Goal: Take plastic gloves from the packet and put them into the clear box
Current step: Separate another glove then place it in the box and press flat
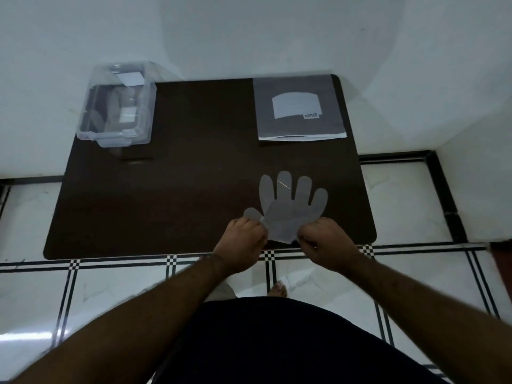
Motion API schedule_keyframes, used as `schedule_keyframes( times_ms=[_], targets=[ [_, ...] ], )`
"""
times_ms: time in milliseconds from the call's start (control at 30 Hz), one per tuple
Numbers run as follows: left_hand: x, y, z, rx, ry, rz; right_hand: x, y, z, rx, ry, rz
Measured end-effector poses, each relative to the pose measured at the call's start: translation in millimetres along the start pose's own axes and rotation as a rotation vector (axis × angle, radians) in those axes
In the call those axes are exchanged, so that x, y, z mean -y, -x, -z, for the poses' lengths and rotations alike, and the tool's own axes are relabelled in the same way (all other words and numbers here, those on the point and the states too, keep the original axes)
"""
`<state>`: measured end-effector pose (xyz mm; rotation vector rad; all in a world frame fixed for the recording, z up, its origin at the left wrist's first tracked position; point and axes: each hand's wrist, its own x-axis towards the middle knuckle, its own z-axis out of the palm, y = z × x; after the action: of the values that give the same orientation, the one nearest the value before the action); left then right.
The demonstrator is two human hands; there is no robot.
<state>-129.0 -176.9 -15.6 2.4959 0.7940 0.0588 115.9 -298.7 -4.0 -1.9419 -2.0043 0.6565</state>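
Worktop (pixel 180 189) dark, everything sits on it. Clear box (pixel 117 106) at far-left corner, open top, looks like gloves already inside. Packet (pixel 300 106) far right, well apart from box. Glove (pixel 291 206) flat at near edge, fingers pointing away from person. Left hand (pixel 243 242) and right hand (pixel 327 242) both pinch its cuff. Box lies forward-left; left hand nearer it.
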Motion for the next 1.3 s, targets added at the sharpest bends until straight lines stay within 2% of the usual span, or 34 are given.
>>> schedule_keyframes(
  times_ms=[167, 300, 367, 500, 733, 833, 1033, 1133, 1300],
  targets=[
    [22.1, -12.0, 75.2, -0.092, 0.630, 0.298, 38.7, -55.9, 57.7, -0.150, -0.323, -0.100],
    [54.5, -27.2, 148.7, -0.241, 0.763, 0.247, 78.7, -124.8, 108.1, -0.248, -0.503, -0.113],
    [70.8, -30.8, 192.8, -0.246, 0.811, 0.230, 101.7, -163.0, 134.0, -0.278, -0.580, -0.100],
    [110.5, -30.4, 278.1, -0.173, 0.746, 0.209, 144.5, -241.5, 176.7, -0.266, -0.647, -0.056],
    [215.2, -35.0, 390.9, -0.212, 0.557, 0.323, 218.4, -374.4, 209.5, 0.020, -0.447, 0.021],
    [264.2, -42.9, 423.3, -0.225, 0.550, 0.365, 240.7, -429.2, 203.9, 0.047, -0.447, -0.005],
    [357.3, -72.3, 473.9, -0.317, 0.433, 0.405, 283.9, -535.8, 181.1, -0.039, -0.382, -0.091],
    [391.9, -91.4, 495.4, -0.367, 0.314, 0.437, 301.0, -580.1, 174.2, -0.134, -0.386, -0.121],
    [423.3, -108.9, 528.7, -0.498, 0.253, 0.426, 321.5, -623.6, 178.2, -0.335, -0.434, -0.085]
  ],
)
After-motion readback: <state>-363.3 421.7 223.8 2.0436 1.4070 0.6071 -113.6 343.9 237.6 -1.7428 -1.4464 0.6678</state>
